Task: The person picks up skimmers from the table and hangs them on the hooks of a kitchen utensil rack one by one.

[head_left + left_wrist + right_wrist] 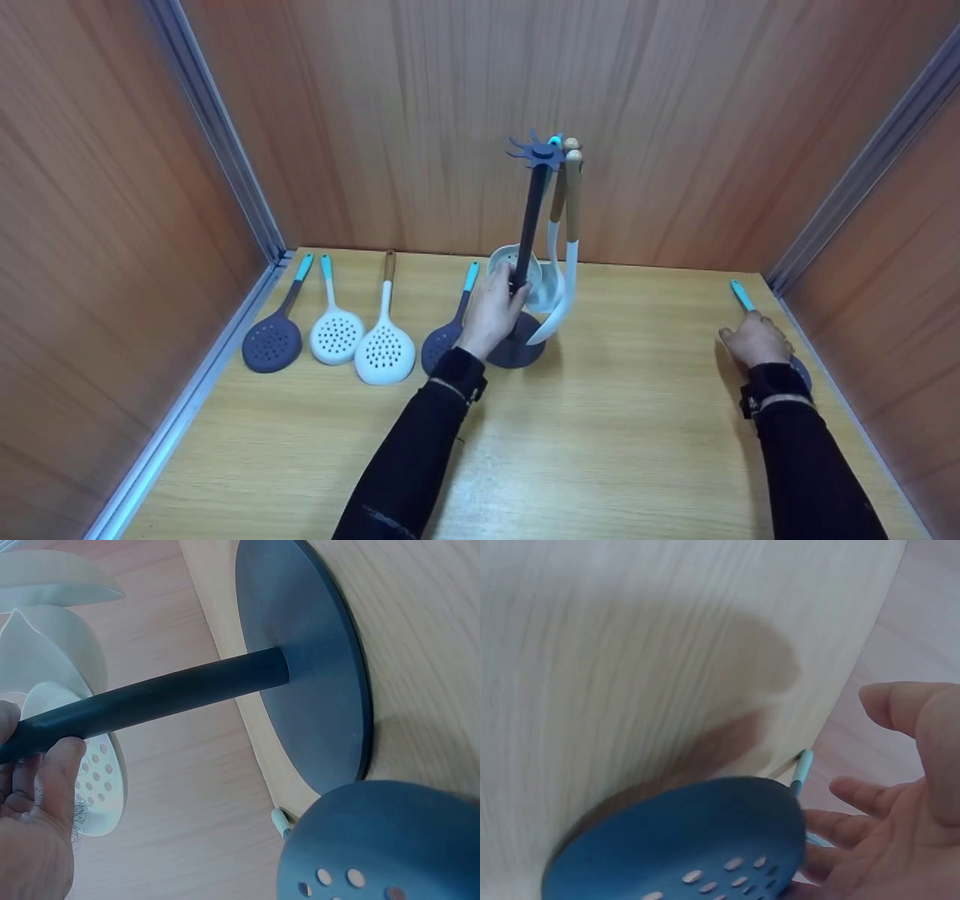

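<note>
My left hand (491, 315) grips the dark pole (531, 221) of a utensil stand, fingers and thumb wrapped round it above the round base (516, 351). From the stand's spiked top (538, 153) hang several pale ladle-like utensils (556, 319), among them a perforated white one (100, 787). At the far right, my right hand (757, 341) is over a dark skimmer (682, 836) with a turquoise handle (741, 295). In the right wrist view its thumb (900, 705) stands apart from the fingers, which reach right beside the skimmer's perforated head.
Left of the stand lies a dark skimmer (441, 345), partly behind my left hand. Further left are a white wooden-handled skimmer (385, 354), a white turquoise-handled one (337, 337) and another dark one (271, 345). Wood-grain walls (420, 127) enclose the table (600, 427).
</note>
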`<state>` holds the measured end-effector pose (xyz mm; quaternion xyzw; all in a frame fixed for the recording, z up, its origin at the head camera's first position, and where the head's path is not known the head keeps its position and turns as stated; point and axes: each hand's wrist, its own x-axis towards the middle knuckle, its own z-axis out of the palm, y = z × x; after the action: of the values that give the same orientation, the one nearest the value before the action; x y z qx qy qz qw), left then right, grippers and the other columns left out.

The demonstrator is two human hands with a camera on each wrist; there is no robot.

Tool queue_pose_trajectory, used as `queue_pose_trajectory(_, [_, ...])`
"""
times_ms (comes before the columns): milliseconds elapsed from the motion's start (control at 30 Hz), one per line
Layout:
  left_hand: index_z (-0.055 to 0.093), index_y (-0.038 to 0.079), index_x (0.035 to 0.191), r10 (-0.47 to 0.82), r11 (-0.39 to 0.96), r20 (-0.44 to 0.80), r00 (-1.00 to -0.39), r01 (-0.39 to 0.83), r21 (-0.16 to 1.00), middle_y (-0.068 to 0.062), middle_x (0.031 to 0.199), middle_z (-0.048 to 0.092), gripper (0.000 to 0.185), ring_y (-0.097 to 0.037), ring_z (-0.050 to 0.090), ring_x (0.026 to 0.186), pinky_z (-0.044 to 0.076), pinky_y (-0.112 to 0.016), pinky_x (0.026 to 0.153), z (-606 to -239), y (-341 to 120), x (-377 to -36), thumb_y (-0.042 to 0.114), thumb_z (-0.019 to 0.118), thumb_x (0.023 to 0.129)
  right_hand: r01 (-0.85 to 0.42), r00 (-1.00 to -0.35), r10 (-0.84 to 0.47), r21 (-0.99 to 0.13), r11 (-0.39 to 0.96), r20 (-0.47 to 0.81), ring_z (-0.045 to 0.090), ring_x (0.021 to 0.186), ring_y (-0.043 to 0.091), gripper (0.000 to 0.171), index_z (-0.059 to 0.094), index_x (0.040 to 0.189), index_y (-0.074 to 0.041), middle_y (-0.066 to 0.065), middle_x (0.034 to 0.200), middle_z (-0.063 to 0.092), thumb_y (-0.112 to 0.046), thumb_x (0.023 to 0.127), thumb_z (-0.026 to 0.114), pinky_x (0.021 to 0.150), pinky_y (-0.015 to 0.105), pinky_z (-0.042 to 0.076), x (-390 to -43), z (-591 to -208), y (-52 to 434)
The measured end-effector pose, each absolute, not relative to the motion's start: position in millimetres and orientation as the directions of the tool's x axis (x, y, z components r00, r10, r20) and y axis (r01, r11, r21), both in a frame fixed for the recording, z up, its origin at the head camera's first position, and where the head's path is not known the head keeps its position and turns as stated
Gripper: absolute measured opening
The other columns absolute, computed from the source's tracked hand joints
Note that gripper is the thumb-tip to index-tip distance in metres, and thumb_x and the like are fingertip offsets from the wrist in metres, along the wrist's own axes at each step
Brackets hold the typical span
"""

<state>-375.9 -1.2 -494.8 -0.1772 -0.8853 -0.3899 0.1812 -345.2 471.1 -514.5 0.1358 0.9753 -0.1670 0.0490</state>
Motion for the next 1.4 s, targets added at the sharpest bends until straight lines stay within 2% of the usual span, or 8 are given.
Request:
queue_pose_trajectory(300, [0.055,0.009,0.12,0.181,0.627,0.521,-0.834,0.506,0.593,-0.003,0.104,0.066,0.026,-0.016,0.067,0.091,0.055,-0.03,0.076,-496.6,-1.1,-376.6,0.027,0.064,0.104,0.32,-0.944,0.274,-0.315,0.894,-0.182,0.03,0.126,0.074,0.084,0.019,0.153,0.017,0.048,0.145,0.029,-0.044,0.104,0.051,0.102,0.079,0.028,-343.9,-517.3,475.2])
queue_pose_trajectory(433, [0.055,0.01,0.12,0.182,0.619,0.509,-0.842,0.5,0.605,-0.003,0.105,0.065,0.025,-0.016,0.066,0.092,0.055,-0.03,0.077,-496.7,-1.1,-376.4,0.028,0.063,0.105,0.327,-0.942,0.284,-0.314,0.891,-0.176,0.032,0.124,0.074,0.081,0.021,0.151,0.017,0.049,0.141,0.033,-0.042,0.104,0.051,0.1,0.079,0.031,-343.9,-518.2,476.1])
queue_pose_trajectory(633, [0.055,0.012,0.119,0.177,0.62,0.495,-0.851,0.487,0.615,-0.001,0.102,0.063,0.023,-0.014,0.063,0.087,0.053,-0.029,0.071,-495.3,-0.5,-375.1,0.028,0.062,0.105,0.324,-0.945,0.293,-0.31,0.894,-0.146,0.041,0.116,0.072,0.074,0.029,0.143,0.021,0.05,0.132,0.041,-0.036,0.103,0.052,0.093,0.077,0.039,-344.2,-517.3,476.3])
queue_pose_trajectory(833, [0.055,0.011,0.119,0.173,0.623,0.493,-0.853,0.482,0.616,-0.001,0.101,0.062,0.024,-0.015,0.061,0.085,0.052,-0.029,0.07,-494.4,-0.8,-374.9,0.029,0.062,0.105,0.329,-0.943,0.297,-0.307,0.893,-0.148,0.042,0.116,0.072,0.072,0.029,0.143,0.021,0.05,0.131,0.041,-0.035,0.103,0.051,0.092,0.076,0.039,-345.4,-516.0,475.8])
queue_pose_trajectory(1133, [0.056,0.01,0.118,0.174,0.638,0.504,-0.846,0.487,0.597,-0.002,0.101,0.064,0.023,-0.016,0.062,0.087,0.053,-0.031,0.072,-494.9,-0.8,-375.7,0.028,0.063,0.104,0.321,-0.946,0.291,-0.312,0.894,-0.139,0.042,0.114,0.072,0.07,0.03,0.141,0.024,0.049,0.128,0.042,-0.031,0.103,0.052,0.093,0.075,0.04,-342.2,-514.4,473.9])
queue_pose_trajectory(1400, [0.057,0.011,0.119,0.165,0.65,0.504,-0.848,0.477,0.591,-0.004,0.106,0.068,0.022,-0.018,0.069,0.096,0.057,-0.032,0.08,-495.2,-0.3,-376.1,0.025,0.064,0.104,0.285,-0.958,0.258,-0.332,0.899,-0.122,0.042,0.113,0.073,0.07,0.031,0.141,0.025,0.051,0.127,0.042,-0.028,0.101,0.054,0.093,0.076,0.039,-340.6,-513.9,473.4])
